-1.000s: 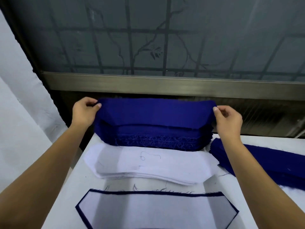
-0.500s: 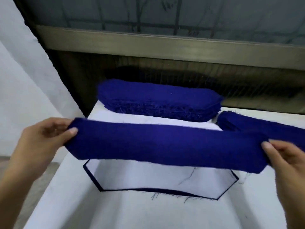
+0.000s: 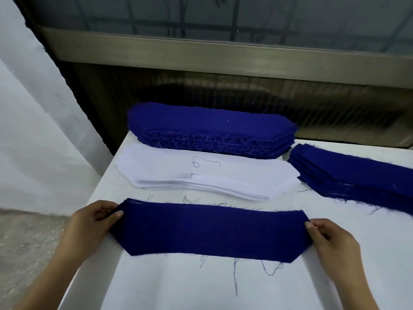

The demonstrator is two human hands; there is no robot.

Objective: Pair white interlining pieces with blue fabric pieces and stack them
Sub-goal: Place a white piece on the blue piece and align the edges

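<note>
A single blue fabric piece (image 3: 212,231) lies spread flat on the white table, covering the white piece that lay there. My left hand (image 3: 89,227) pinches its left end and my right hand (image 3: 330,240) pinches its right end. Behind it sits a stack of white interlining pieces (image 3: 201,175) with a pen mark on top. A thick stack of blue fabric pieces (image 3: 210,128) stands at the table's far edge.
A second, lower pile of blue pieces (image 3: 357,173) lies at the right. Loose blue threads are scattered on the white table (image 3: 201,285). The table's left edge drops to the floor (image 3: 24,249). A metal window sill (image 3: 223,57) runs behind.
Both hands lifted one blue piece off the far stack, carried it toward me and laid it down over the white piece with the blue outline, which is now hidden.
</note>
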